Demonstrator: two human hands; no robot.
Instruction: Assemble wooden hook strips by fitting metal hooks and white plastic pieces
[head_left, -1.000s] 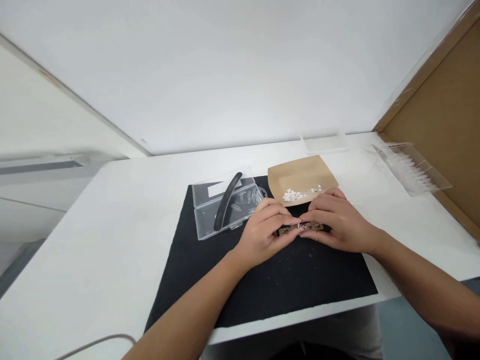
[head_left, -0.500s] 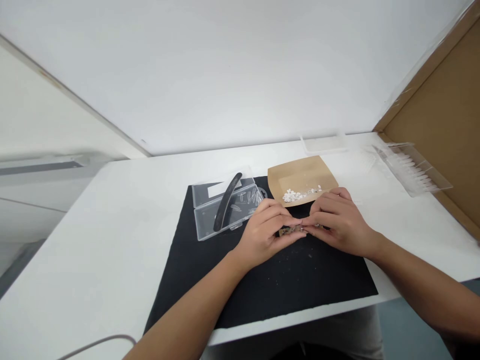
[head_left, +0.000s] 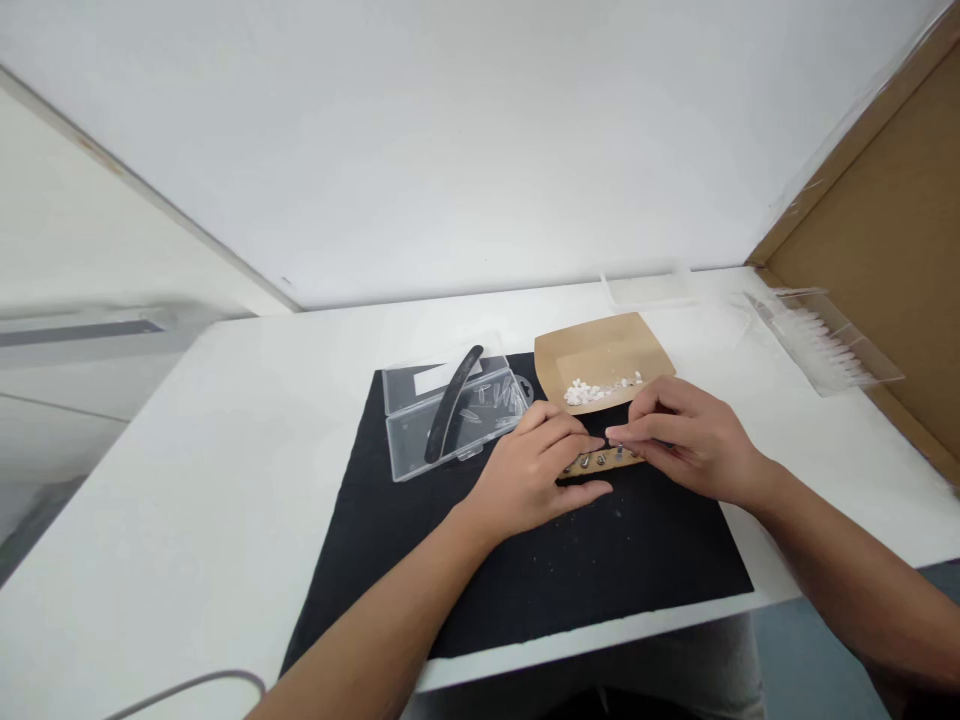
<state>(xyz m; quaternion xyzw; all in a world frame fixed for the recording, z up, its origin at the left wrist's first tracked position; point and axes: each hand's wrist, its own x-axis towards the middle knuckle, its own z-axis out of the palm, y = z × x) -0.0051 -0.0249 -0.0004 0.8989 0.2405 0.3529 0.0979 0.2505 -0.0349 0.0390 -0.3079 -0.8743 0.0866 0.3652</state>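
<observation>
A narrow brown strip (head_left: 609, 463) with several small shiny metal pieces along it lies on the black mat (head_left: 600, 560). My left hand (head_left: 536, 465) is around the strip's left end, fingers along the far side and thumb on the near side. Over the strip's right part, my right hand (head_left: 686, 435) has its thumb and fingertips pinched together; whatever is between them is too small to make out. Just beyond stands a brown paper tray (head_left: 592, 350) with a pile of small white pieces (head_left: 585, 392) and some clear bits.
Left of my hands is an opened clear plastic case (head_left: 405, 445) holding clear nail tips. A curved dark nail file (head_left: 454, 405) lies across it. Farther right, a clear box with pale nail tips (head_left: 825, 345) sits by a cardboard panel (head_left: 885, 250). A cable (head_left: 195, 683) runs at lower left.
My right fingertips have drawn slightly up and away from my left fingers. The left thumb has dropped away from the fingers, so more of the strip and its metal pieces shows.
</observation>
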